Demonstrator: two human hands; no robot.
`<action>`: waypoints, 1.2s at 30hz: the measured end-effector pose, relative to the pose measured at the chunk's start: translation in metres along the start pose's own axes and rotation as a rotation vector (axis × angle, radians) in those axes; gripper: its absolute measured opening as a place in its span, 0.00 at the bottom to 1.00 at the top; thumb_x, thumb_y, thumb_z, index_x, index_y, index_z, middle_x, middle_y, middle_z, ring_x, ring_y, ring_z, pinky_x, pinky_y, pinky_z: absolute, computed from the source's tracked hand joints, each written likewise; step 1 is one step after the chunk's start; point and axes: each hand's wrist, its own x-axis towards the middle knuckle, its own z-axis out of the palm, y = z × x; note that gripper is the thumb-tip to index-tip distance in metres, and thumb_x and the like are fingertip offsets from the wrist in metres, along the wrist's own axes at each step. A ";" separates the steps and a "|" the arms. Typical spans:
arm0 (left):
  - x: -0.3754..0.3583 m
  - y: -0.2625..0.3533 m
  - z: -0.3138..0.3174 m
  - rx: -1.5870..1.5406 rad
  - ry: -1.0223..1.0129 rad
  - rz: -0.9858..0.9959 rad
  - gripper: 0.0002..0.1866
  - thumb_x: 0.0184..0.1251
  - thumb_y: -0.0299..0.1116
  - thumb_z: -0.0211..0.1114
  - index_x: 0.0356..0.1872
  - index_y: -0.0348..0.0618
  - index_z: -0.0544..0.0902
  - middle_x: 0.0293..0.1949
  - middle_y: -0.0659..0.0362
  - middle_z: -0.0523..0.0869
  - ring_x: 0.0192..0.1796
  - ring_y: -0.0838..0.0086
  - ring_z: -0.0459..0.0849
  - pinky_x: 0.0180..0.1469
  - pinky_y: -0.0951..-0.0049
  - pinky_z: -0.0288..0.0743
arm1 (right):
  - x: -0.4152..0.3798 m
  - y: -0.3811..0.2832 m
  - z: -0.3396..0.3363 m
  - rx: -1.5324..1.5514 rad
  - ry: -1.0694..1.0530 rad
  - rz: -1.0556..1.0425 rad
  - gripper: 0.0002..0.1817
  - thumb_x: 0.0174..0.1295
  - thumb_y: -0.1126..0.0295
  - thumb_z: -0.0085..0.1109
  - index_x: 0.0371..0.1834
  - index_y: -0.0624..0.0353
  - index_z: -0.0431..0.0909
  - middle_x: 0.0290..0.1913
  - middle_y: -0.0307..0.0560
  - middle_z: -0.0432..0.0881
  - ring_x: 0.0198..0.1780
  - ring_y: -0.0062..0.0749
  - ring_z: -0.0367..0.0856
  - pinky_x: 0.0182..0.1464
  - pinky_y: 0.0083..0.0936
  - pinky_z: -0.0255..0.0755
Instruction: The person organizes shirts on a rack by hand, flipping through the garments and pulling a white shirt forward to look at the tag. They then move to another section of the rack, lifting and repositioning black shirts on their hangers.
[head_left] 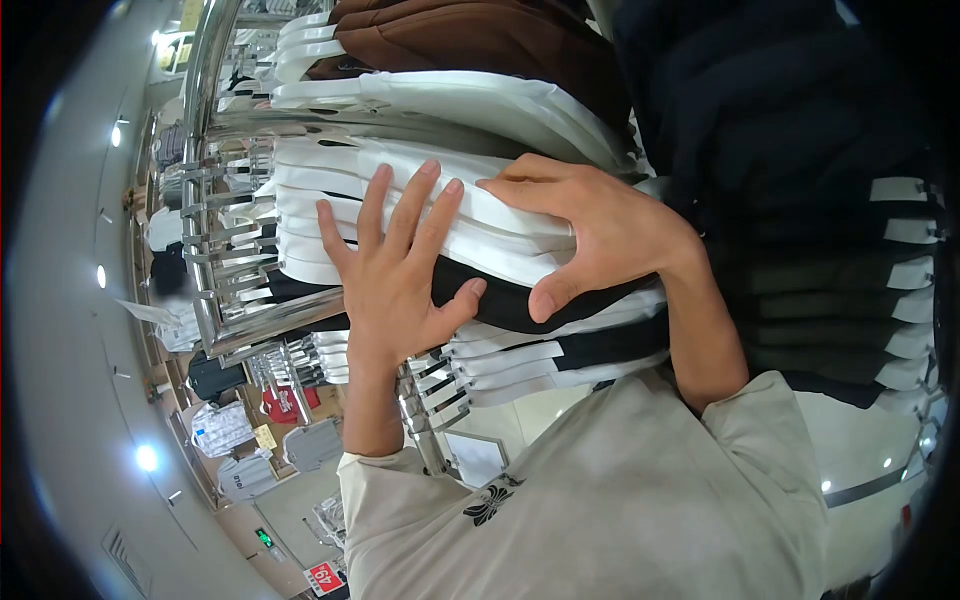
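Note:
My left hand lies with fingers spread over a row of white garments on hangers. Its thumb stands apart from the fingers, near a black garment. Against the same row rests my right hand, its thumb and fingers wide apart. Several white garment edges pass between that thumb and the fingers, and the thumb tip touches the black fabric. Some right fingertips are hidden among the folds. Metal hanger hooks hold the row on a chrome rail.
Brown garments hang at the top of the view. Dark garments with white tags fill the right side. Black-and-white garments hang near my shirt. A metal post stands by my left arm. Wall displays of clothes are farther off.

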 end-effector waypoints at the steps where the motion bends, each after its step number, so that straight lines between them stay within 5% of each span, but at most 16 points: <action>1: 0.001 0.000 0.000 -0.019 0.001 -0.009 0.42 0.63 0.66 0.57 0.75 0.52 0.74 0.78 0.58 0.71 0.81 0.54 0.60 0.79 0.34 0.27 | 0.001 0.002 -0.003 0.010 -0.010 0.012 0.56 0.44 0.33 0.79 0.67 0.69 0.76 0.58 0.57 0.81 0.57 0.49 0.82 0.59 0.36 0.76; 3: 0.002 0.000 0.000 -0.014 0.001 -0.011 0.42 0.63 0.66 0.57 0.74 0.52 0.75 0.77 0.58 0.72 0.80 0.54 0.62 0.79 0.34 0.28 | 0.002 0.005 -0.010 0.030 -0.031 0.039 0.49 0.49 0.37 0.79 0.64 0.68 0.80 0.56 0.55 0.82 0.56 0.47 0.82 0.58 0.35 0.76; 6: 0.002 -0.001 0.001 -0.013 0.001 -0.016 0.42 0.63 0.66 0.57 0.74 0.53 0.76 0.76 0.58 0.72 0.79 0.55 0.64 0.79 0.34 0.28 | 0.012 0.016 -0.016 0.089 0.289 0.174 0.35 0.57 0.49 0.78 0.60 0.64 0.83 0.53 0.51 0.84 0.56 0.43 0.83 0.57 0.34 0.76; 10: 0.001 -0.001 0.003 -0.059 0.002 -0.040 0.41 0.57 0.60 0.63 0.73 0.58 0.76 0.77 0.61 0.72 0.79 0.55 0.63 0.78 0.29 0.27 | 0.035 0.042 -0.011 -0.358 0.740 -0.002 0.22 0.62 0.59 0.75 0.56 0.59 0.86 0.55 0.48 0.84 0.57 0.41 0.83 0.58 0.32 0.76; 19: 0.003 -0.001 0.000 -0.018 -0.031 -0.033 0.41 0.62 0.64 0.57 0.73 0.52 0.77 0.77 0.58 0.72 0.79 0.55 0.64 0.80 0.37 0.25 | 0.085 0.110 -0.022 -0.503 0.815 -0.091 0.14 0.69 0.63 0.67 0.50 0.60 0.86 0.41 0.51 0.87 0.42 0.49 0.85 0.46 0.34 0.78; 20: 0.003 -0.001 0.000 -0.018 -0.035 -0.035 0.41 0.62 0.64 0.57 0.73 0.52 0.77 0.77 0.58 0.72 0.79 0.55 0.64 0.80 0.37 0.25 | 0.089 0.114 -0.031 -0.555 0.782 -0.083 0.13 0.70 0.63 0.67 0.48 0.61 0.87 0.41 0.48 0.87 0.41 0.40 0.85 0.45 0.30 0.77; 23: 0.004 0.000 -0.001 -0.028 -0.041 -0.038 0.41 0.62 0.64 0.57 0.73 0.52 0.77 0.77 0.58 0.72 0.80 0.55 0.63 0.80 0.37 0.25 | 0.093 0.106 -0.046 -0.499 0.749 -0.135 0.10 0.68 0.73 0.63 0.49 0.66 0.81 0.47 0.62 0.83 0.50 0.58 0.82 0.54 0.41 0.76; 36: 0.004 -0.001 -0.003 -0.043 -0.062 -0.039 0.42 0.60 0.64 0.59 0.73 0.51 0.77 0.77 0.57 0.73 0.79 0.53 0.64 0.80 0.36 0.25 | 0.105 0.106 -0.061 -0.388 0.802 -0.169 0.10 0.71 0.71 0.61 0.50 0.64 0.82 0.47 0.59 0.83 0.52 0.56 0.81 0.55 0.41 0.74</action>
